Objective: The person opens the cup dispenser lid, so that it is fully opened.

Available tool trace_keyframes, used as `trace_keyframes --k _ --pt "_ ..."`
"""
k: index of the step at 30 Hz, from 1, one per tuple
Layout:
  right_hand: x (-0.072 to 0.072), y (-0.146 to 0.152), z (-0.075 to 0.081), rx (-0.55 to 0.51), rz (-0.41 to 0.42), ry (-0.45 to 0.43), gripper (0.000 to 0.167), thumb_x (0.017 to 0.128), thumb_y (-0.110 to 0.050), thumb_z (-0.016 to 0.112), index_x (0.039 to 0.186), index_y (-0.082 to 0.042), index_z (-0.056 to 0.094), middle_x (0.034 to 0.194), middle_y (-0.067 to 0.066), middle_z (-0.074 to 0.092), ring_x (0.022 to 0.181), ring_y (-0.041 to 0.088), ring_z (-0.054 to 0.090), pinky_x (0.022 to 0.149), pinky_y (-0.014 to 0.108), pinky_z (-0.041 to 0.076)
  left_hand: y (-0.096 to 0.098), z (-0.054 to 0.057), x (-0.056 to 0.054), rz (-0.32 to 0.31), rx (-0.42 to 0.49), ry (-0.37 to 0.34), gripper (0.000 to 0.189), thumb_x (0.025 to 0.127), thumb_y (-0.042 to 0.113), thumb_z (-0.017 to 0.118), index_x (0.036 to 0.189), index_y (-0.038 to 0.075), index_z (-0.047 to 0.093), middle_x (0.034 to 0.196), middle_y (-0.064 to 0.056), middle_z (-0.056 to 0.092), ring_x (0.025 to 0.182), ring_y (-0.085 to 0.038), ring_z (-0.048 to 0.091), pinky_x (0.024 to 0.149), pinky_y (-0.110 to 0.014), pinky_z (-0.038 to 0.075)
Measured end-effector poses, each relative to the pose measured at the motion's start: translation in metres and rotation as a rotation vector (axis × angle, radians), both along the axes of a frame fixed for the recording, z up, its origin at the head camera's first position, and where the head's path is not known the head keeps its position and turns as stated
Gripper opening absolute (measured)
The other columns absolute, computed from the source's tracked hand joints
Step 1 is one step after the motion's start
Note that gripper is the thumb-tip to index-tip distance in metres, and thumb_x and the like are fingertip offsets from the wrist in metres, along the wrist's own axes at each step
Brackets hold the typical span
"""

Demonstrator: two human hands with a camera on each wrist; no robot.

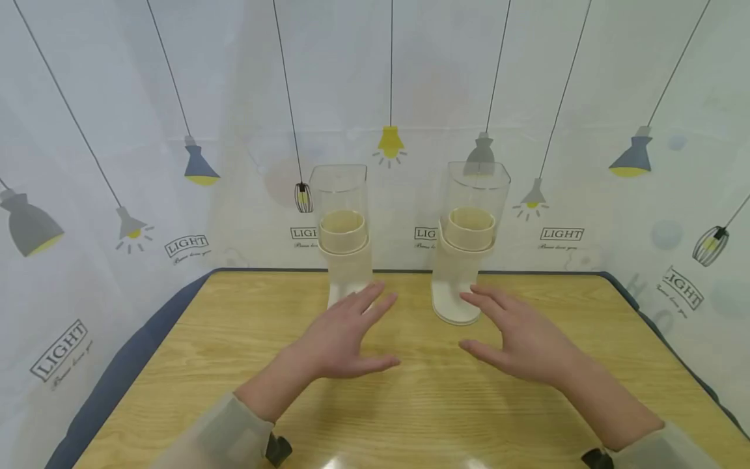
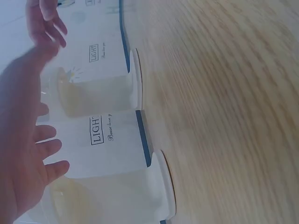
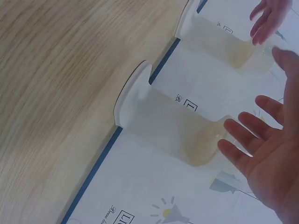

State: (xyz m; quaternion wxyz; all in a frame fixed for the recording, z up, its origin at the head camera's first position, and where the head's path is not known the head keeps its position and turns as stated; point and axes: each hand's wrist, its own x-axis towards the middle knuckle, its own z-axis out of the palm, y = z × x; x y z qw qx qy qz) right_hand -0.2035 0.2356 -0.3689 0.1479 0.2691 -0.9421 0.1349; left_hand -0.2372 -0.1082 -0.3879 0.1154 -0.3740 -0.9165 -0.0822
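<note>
Two matching white stands stand upright on the wooden table, each with a rounded base, a ring-shaped holder and a clear container on top. My left hand hovers over the table in front of the left stand, its fingers spread and overlapping that stand's base in the head view. On the other side, my right hand is held out by the right stand, fingertips near its base edge and thumb apart. Both palms hold nothing. The left clear container and the right clear container are see-through.
Behind the table hangs a pale curtain printed with lamps and the word LIGHT, wrapping around both sides. A dark blue edge borders the table. Small black devices sit at both sleeve cuffs, one being a wrist device.
</note>
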Motion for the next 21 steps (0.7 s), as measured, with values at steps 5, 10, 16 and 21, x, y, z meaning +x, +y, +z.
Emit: trace_keyframes --k 5,10,16,21 --pt "-0.003 0.005 0.005 -0.084 -0.021 0.102 0.061 0.094 -0.039 0.081 0.147 -0.018 0.059 0.141 0.008 0.065 0.118 0.033 0.071 0.087 0.053 0.062 0.007 0.0 -0.005 -0.047 0.161 0.026 0.077 0.097 0.05 0.074 0.16 0.014 0.048 0.162 -0.014 0.052 0.143 -0.032 0.059 0.11 -0.049 0.056" --pt "-0.008 0.014 0.019 -0.166 -0.015 0.217 0.058 0.091 -0.024 0.083 0.144 -0.014 0.06 0.136 0.009 0.064 0.09 0.025 0.072 0.068 0.043 0.06 0.017 0.006 -0.013 -0.1 0.289 0.01 0.07 0.097 0.041 0.076 0.156 0.011 0.053 0.154 -0.011 0.059 0.138 -0.029 0.062 0.107 -0.045 0.058" --pt "-0.018 0.023 0.051 -0.259 -0.026 0.311 0.06 0.087 -0.016 0.084 0.142 -0.007 0.062 0.135 0.015 0.065 0.119 0.036 0.065 0.087 0.058 0.057 0.033 0.015 -0.026 -0.141 0.359 -0.016 0.07 0.098 0.039 0.076 0.157 0.012 0.051 0.155 -0.009 0.058 0.141 -0.026 0.059 0.113 -0.043 0.054" --pt "-0.028 0.027 0.079 -0.318 -0.086 0.304 0.059 0.09 -0.018 0.082 0.143 -0.007 0.061 0.139 0.019 0.059 0.119 0.035 0.061 0.089 0.054 0.051 0.052 0.027 -0.041 -0.139 0.411 -0.099 0.071 0.099 0.04 0.074 0.159 0.013 0.048 0.156 -0.008 0.056 0.144 -0.025 0.056 0.118 -0.044 0.05"
